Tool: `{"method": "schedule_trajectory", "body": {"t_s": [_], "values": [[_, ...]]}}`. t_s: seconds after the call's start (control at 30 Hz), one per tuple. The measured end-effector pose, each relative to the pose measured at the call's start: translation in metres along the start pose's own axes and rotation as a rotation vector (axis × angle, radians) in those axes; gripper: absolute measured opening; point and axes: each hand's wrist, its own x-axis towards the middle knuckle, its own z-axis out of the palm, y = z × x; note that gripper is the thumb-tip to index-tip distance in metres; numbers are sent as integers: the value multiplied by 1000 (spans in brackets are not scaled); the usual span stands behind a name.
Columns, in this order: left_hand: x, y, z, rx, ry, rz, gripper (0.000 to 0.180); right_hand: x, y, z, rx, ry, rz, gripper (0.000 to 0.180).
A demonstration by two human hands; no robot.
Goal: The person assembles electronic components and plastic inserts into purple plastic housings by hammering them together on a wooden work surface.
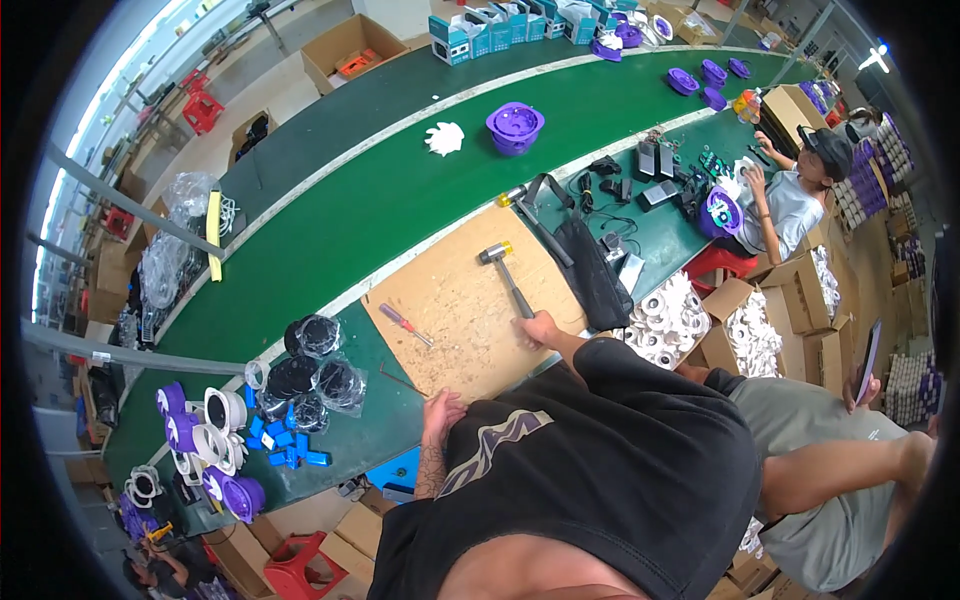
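Factory with green conveyor belt (360,210)

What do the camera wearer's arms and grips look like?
The left grip and right grip are bare, without gloves. Thin dark lines, maybe a tattoo, mark the left forearm. The right forearm shows only a little. The short black sleeves belong to a black shirt with a pale printed pattern.

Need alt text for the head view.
A person's right hand holds a hammer at a brown board bearing a screwdriver; the left hand is at the board's near edge. Beyond, a purple bowl sits on a green belt.
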Motion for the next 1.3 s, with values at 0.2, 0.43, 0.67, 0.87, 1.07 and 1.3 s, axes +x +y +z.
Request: {"method": "schedule_trajectory", "body": {"t_s": [0.2, 0.43, 0.67, 0.87, 1.07, 1.3], "values": [[-1, -2, 1, -2, -3, 2, 42, 2, 3, -1, 22, -2, 3, 34], [-2, -3, -4, 7, 1, 6, 42, -4, 3, 4, 23, 2, 11, 34], [-1, 0, -2, 33, 7, 9, 41, -2, 1, 1, 8, -5, 16, 35], [3, -4, -4, -17, -11, 4, 41, -7, -4, 3, 32, 1, 15, 33], [0, -6, -10, 16, -10, -9, 41, -9, 2, 8, 70, -14, 9, 33], [3, -5, -9, 19, 0, 23, 42, 4, 9, 6, 55, -33, -2, 33]]}}
